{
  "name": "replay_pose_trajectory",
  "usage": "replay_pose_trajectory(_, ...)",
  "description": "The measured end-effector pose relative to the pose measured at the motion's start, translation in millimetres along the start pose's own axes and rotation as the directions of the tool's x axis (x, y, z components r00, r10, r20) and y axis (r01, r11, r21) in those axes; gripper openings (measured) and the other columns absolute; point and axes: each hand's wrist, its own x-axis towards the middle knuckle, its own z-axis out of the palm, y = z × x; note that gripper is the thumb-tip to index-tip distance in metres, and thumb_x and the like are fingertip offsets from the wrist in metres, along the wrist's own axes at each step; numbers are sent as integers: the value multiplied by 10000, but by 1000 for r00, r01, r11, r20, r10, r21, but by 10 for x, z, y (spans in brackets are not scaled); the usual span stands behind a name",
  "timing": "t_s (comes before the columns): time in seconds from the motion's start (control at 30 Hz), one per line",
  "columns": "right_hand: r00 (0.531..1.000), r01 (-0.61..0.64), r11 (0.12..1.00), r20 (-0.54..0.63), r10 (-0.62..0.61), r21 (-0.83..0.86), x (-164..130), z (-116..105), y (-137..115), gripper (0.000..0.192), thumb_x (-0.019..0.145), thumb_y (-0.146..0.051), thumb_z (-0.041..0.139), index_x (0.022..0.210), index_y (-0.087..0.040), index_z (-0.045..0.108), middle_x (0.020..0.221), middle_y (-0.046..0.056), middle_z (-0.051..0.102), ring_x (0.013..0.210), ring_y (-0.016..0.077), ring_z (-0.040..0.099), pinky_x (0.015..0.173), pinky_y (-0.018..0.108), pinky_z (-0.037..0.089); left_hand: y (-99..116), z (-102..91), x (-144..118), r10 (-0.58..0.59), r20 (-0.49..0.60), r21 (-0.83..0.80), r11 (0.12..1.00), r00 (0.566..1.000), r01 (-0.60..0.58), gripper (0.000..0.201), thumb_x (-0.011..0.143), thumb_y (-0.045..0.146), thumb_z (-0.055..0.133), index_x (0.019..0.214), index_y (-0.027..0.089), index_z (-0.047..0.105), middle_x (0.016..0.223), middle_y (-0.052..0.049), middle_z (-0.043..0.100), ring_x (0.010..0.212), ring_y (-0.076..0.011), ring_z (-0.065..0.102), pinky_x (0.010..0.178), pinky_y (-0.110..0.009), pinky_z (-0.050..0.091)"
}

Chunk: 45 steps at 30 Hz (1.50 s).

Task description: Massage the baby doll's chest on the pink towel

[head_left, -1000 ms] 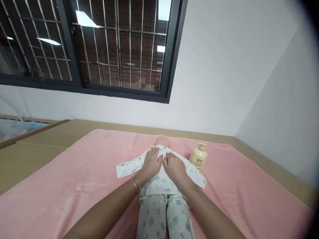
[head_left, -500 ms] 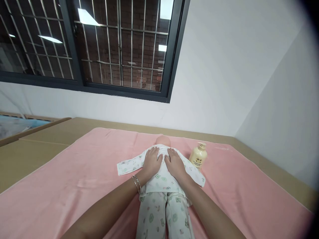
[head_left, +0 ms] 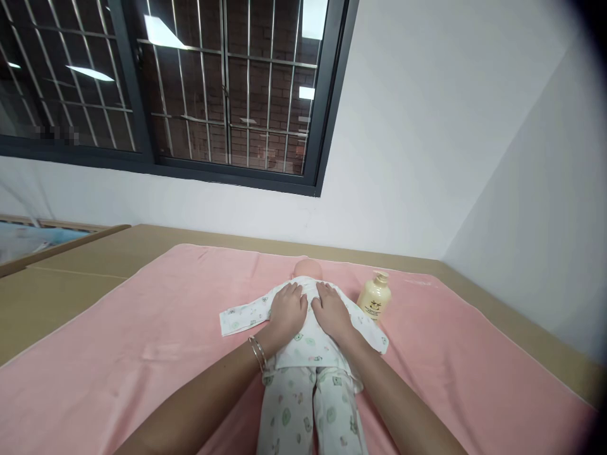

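Note:
A baby doll (head_left: 310,346) lies stretched out with its head away from me, dressed in a white top and trousers with small green prints. Its bald pinkish head (head_left: 308,268) is at the far end, and no face shows. Flat on the left side of its upper torso rests my left hand (head_left: 287,312), fingers extended, two bracelets on the wrist. My right hand (head_left: 333,312) lies the same way on the right side, thumb towards the other hand. Both hands are open and grip nothing. The sleeves spread out to either side.
Just right of the doll stands a pale yellow pump bottle (head_left: 374,297). Under everything is a pink blanket (head_left: 165,328) on a tan tabletop (head_left: 85,262). A white wall (head_left: 403,139) and a barred window (head_left: 232,95) rise behind. Something light blue (head_left: 57,237) lies beyond the left edge.
The view has shifted very slightly. My hands stay on the doll's upper torso, with my left thumb a little closer to its fingers.

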Motion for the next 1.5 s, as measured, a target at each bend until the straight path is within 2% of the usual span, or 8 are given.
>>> replay_pose_trajectory(0.2, 997, -49, 990, -60, 41, -134, -210, -54, -265, 393, 934, -265, 333, 1155, -109, 617, 1172, 160, 636, 1180, 279, 540, 982, 369, 393, -104, 41, 85, 0, 53, -108, 994, 999, 6, 394, 913, 252, 423, 1266, 139, 555, 1364, -112, 545, 1295, -251, 470, 1128, -447, 350)
replay_pose_trajectory(0.47, 1000, -19, 997, 13, 18, 76, -11, 42, 34, 523, 946, -356, 353, 1381, -91, 469, 1459, 132, 411, 1383, 258, 318, 1128, 364, 255, 76, -43, -21, 19, -18, -24, 1000, 1000, -20, 329, 938, 213, 366, 1078, 148, 656, 1183, -105, 662, 1155, -232, 584, 1058, -398, 431)
replay_pose_trajectory(0.6, 999, 2, 989, 49, -9, 150, 80, 101, 174, 583, 932, -362, 377, 1440, -75, 384, 1514, 114, 320, 1425, 256, 223, 1164, 375, 183, 49, -32, -22, -32, -9, -46, 998, 999, 32, 353, 941, 242, 361, 1151, 158, 632, 1237, -94, 639, 1194, -244, 557, 1067, -418, 418)
replay_pose_trajectory(0.8, 999, -23, 1000, 24, 23, 4, -70, 29, -90, 517, 941, -292, 333, 1379, -54, 467, 1426, 155, 449, 1368, 284, 339, 1125, 396, 262, -111, 75, 66, -55, 117, -121, 990, 992, 69, 456, 927, 300, 385, 1339, 135, 492, 1435, -115, 472, 1362, -259, 392, 1158, -466, 283)
replay_pose_trajectory(0.93, 1000, -13, 996, 26, 15, -89, -192, -61, -299, 463, 932, -246, 337, 1309, -71, 541, 1350, 169, 526, 1318, 283, 420, 1079, 407, 328, -123, 78, 69, -40, 89, -125, 991, 995, 51, 429, 929, 286, 367, 1312, 163, 515, 1416, -101, 495, 1349, -253, 407, 1149, -471, 295)
replay_pose_trajectory(1.03, 1000, -10, 998, 24, 11, -54, -186, -78, -273, 432, 937, -268, 344, 1269, -125, 579, 1331, 144, 549, 1281, 273, 468, 1042, 401, 372, -85, 51, 31, -20, 36, -89, 996, 999, 23, 392, 924, 260, 383, 1259, 153, 555, 1335, -115, 567, 1277, -258, 486, 1106, -465, 359)
replay_pose_trajectory(1.27, 1000, -8, 995, 21, 6, 103, -22, 79, 19, 550, 951, -350, 347, 1409, -58, 432, 1485, 132, 369, 1403, 244, 285, 1159, 353, 209, 0, 24, -54, 2, -66, 8, 1000, 998, -2, 318, 933, 247, 390, 1068, 147, 660, 1185, -114, 661, 1130, -257, 592, 1024, -431, 447)
replay_pose_trajectory(1.5, 1000, -4, 998, 19, 6, -62, -225, 30, -294, 508, 938, -268, 327, 1355, -42, 505, 1405, 156, 473, 1356, 282, 366, 1133, 386, 255, -87, 37, -10, -44, 25, -82, 996, 999, 46, 415, 925, 248, 381, 1284, 125, 548, 1345, -108, 564, 1280, -249, 487, 1124, -424, 360)
